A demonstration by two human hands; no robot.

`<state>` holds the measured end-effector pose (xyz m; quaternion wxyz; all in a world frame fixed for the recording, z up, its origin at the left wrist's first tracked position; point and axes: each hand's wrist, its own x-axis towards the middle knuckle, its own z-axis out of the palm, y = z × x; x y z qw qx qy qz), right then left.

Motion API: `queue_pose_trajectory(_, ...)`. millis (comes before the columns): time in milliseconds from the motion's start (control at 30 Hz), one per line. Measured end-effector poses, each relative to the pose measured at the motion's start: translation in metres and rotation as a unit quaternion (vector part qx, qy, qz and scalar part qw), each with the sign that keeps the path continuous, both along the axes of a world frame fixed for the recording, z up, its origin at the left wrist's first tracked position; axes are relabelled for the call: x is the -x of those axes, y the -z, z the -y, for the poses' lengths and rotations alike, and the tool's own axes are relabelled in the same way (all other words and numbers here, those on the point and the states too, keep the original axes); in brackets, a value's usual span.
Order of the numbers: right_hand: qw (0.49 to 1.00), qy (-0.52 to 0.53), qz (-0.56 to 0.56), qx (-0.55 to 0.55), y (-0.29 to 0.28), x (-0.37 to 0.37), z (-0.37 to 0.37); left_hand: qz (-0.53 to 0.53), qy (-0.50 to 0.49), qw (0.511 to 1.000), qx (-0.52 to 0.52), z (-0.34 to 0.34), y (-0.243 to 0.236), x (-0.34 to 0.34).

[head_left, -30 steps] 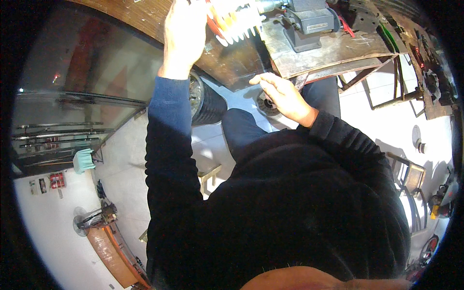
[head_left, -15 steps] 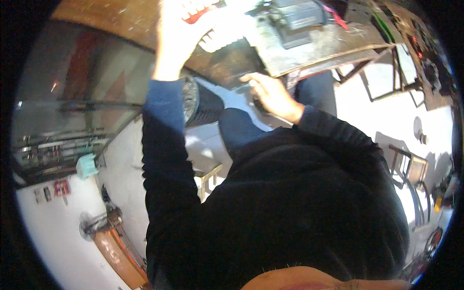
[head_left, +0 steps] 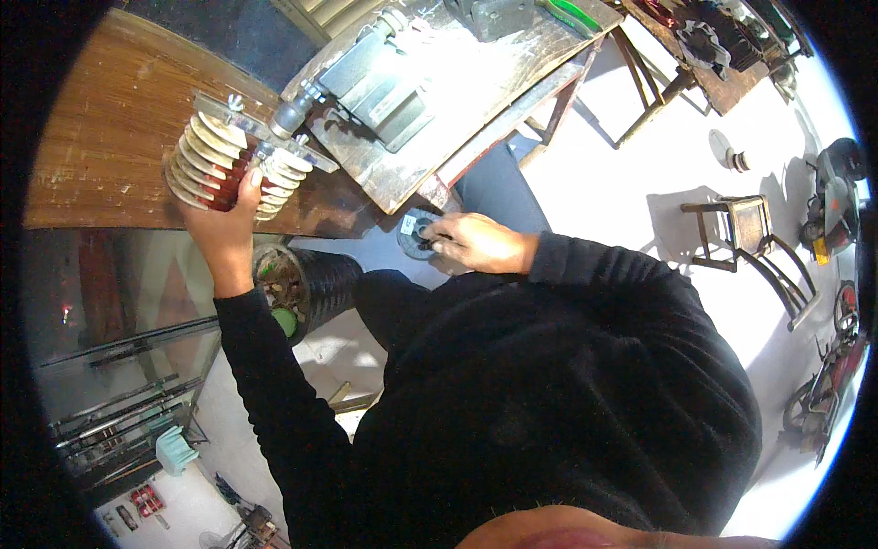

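Observation:
My left hand (head_left: 224, 215) is wrapped round a frame of stacked cream discs (head_left: 203, 163) with dark red pieces between them. A flat metal bar with wing nuts runs across its far side, and my thumb lies over the near side. The frame is over the brown wooden tabletop (head_left: 110, 137), close to the metal shaft (head_left: 291, 114) of a grey bench motor (head_left: 377, 87). Low by the bench corner, my right hand (head_left: 476, 243) pinches the edge of a flat grey disc (head_left: 414, 234) with a pale label at its centre. Its lower fingers are partly hidden.
The motor stands on a worn workbench (head_left: 476, 105), which holds a green-handled tool (head_left: 572, 16). A black ribbed bin (head_left: 325, 284) with scraps stands below my left forearm. A wooden stool (head_left: 732, 224) is on the right, and a second cluttered table (head_left: 722, 55) lies beyond.
The view has shifted, bringing more of the tabletop and bench into sight. The disc frame is lower and farther left in view, and the grey disc now shows at my right hand.

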<state>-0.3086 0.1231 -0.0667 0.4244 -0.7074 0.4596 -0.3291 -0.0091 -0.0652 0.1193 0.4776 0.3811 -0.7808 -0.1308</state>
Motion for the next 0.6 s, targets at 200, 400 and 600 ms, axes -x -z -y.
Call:
queue_pose_trajectory(200, 0.998, -0.002, 0.025, -0.059, -0.042, 0.047, -0.007, -0.068, 0.004, 0.992, -0.102, -0.01, 0.006, 0.001)
queue_pose_trajectory(400, 0.987, 0.146, -0.018, 0.07, -0.087, 0.115, 0.05, -0.1, 0.003, 0.987, -0.126, -0.009, 0.009, 0.003)
queue_pose_trajectory(600, 0.908, 0.248, -0.199, 0.272, -0.095, 0.165, 0.111, -0.126, -0.034, 0.99, -0.049, -0.02, 0.017, 0.013)
